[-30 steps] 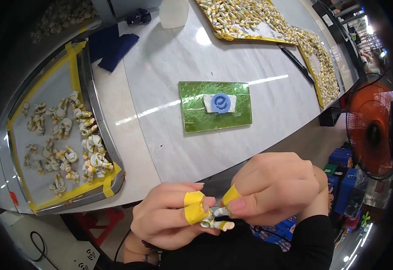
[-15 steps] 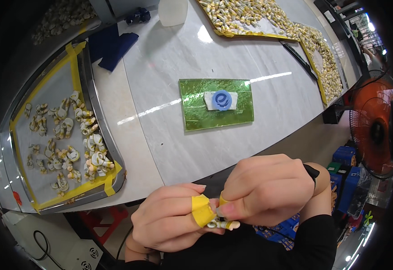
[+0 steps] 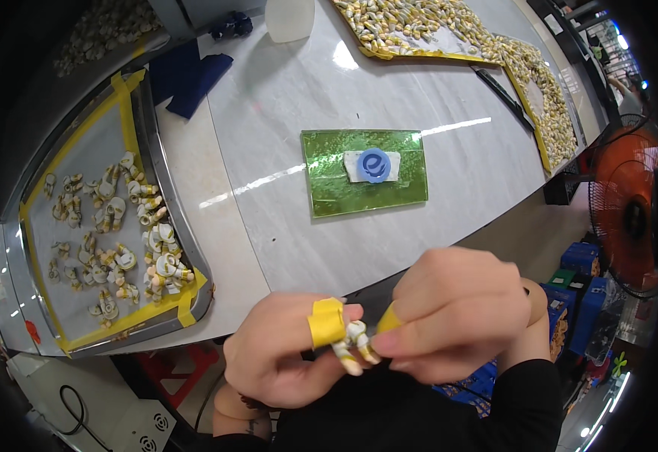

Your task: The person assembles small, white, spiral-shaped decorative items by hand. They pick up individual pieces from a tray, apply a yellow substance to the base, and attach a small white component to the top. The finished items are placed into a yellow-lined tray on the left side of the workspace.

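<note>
A small white figurine part (image 3: 357, 339) with gold bands and peach-coloured ends sits between my two hands, in front of my body. My left hand (image 3: 284, 350) grips it with thumb and fingers; yellow tape wraps one of its fingers. From the other side, my right hand (image 3: 461, 313) is closed in a pinch, its thumb tip against the figurine part's gold-banded edge. Yellow tape shows on a right finger too. Whether the right fingers also hold something small is hidden.
A green glassy slab (image 3: 363, 200) bears a blue round piece (image 3: 374, 165) on a white pad. At left, a tape-edged tray (image 3: 88, 301) holds several similar figurine parts. Far trays (image 3: 427, 56) hold many small pieces. A black knife (image 3: 504, 98) lies beside them. An orange fan (image 3: 630, 215) stands right.
Both hands have risen slightly. The figurine part has turned and shows more between them, and my right fingers have drawn a little away from my left.
</note>
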`<action>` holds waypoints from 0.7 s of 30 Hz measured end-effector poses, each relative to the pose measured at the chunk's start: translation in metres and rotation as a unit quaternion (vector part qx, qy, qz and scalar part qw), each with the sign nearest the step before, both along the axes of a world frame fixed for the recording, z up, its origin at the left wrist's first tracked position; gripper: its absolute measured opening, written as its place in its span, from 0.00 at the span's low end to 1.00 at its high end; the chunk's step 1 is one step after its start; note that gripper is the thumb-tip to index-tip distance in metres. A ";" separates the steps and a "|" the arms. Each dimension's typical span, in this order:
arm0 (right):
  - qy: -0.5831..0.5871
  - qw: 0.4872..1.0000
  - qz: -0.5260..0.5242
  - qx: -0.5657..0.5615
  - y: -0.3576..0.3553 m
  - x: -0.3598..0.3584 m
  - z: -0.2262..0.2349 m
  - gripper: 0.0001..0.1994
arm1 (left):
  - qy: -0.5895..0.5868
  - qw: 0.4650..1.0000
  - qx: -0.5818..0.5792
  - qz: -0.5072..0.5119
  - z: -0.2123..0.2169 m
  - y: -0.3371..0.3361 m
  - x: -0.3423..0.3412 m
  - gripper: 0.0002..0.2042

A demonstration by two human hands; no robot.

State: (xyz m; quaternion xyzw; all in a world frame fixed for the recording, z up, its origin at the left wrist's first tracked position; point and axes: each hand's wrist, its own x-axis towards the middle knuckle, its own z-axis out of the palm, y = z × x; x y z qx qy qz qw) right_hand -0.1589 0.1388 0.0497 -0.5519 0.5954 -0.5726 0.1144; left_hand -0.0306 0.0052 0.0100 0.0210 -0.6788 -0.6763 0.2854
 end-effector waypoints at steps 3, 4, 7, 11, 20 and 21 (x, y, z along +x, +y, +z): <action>-0.097 0.991 0.044 0.085 0.002 -0.017 0.011 0.07 | -0.031 0.981 0.182 -0.053 0.001 0.002 0.004 0.11; -0.102 0.989 0.059 0.091 0.002 -0.020 0.010 0.07 | -0.035 0.969 0.233 -0.070 0.001 0.003 0.004 0.10; -0.124 0.981 0.091 0.120 0.002 -0.021 0.010 0.07 | 0.006 0.969 0.228 -0.093 -0.006 0.003 0.001 0.09; -0.104 0.982 0.112 0.113 -0.002 -0.018 0.008 0.07 | -0.001 0.977 0.193 -0.091 -0.004 0.002 0.003 0.08; -0.035 0.986 0.126 0.101 -0.003 -0.017 0.005 0.07 | -0.067 0.966 0.213 -0.128 0.003 0.002 0.007 0.06; -0.030 0.986 0.130 0.100 -0.003 -0.017 0.004 0.08 | -0.065 0.967 0.209 -0.134 0.002 0.002 0.007 0.06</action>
